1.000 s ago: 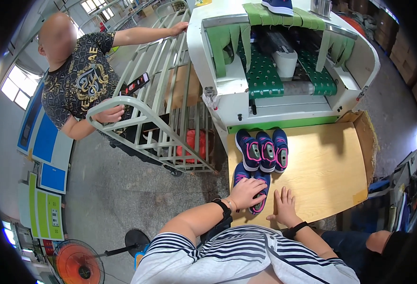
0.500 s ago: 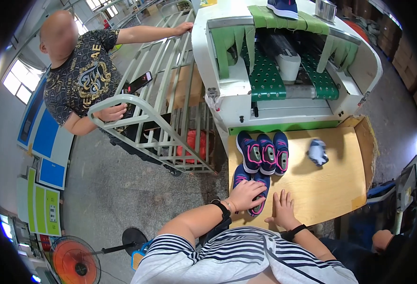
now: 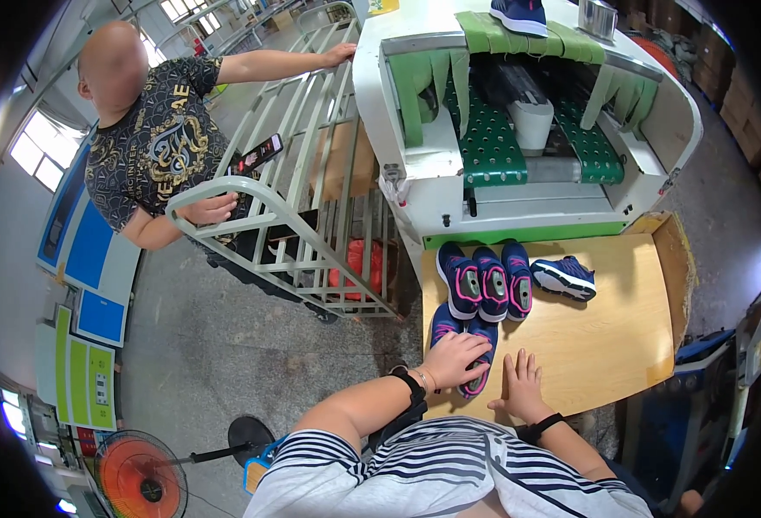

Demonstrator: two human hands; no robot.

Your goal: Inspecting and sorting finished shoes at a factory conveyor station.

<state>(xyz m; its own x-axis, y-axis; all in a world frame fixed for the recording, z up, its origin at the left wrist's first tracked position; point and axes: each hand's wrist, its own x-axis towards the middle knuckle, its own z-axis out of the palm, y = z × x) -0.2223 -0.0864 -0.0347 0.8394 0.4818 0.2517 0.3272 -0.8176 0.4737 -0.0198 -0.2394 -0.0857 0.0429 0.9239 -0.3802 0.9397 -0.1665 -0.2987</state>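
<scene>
Machine: we see a large white conveyor machine (image 3: 518, 173) with green perforated belts and green fabric flaps at its mouth; it stands at the far edge of the counter, and one dark blue shoe (image 3: 518, 13) sits on its top.
Cart: a pale green metal-bar trolley (image 3: 311, 181) stands to the left of the machine; another person in a dark patterned shirt (image 3: 151, 138) rests both hands on its rails, and we leave those hands apart from our own.
Counter: a light wooden counter (image 3: 605, 345) with a raised cardboard-coloured edge on its right side carries the shoes.
Row of shoes: three navy sports shoes with pink trim (image 3: 484, 281) lie side by side, soles down, just below the machine's mouth.
Single shoe: one navy sports shoe with a white sole (image 3: 564, 278) lies on its side just right of that row.
Near pair: two navy and pink sports shoes (image 3: 475, 332) lie at the counter's near left corner, partly covered by our left hand.
Left hand: our left hand (image 3: 454, 361), a black watch at the wrist, lies on the near pair with its fingers curled over the shoes.
Right hand: our right hand (image 3: 523, 387), a dark band at the wrist, lies flat on the bare counter, fingers spread, just beside the near pair and holding nothing.
Fan: an orange floor fan (image 3: 143, 479) stands on the grey floor at lower left.
</scene>
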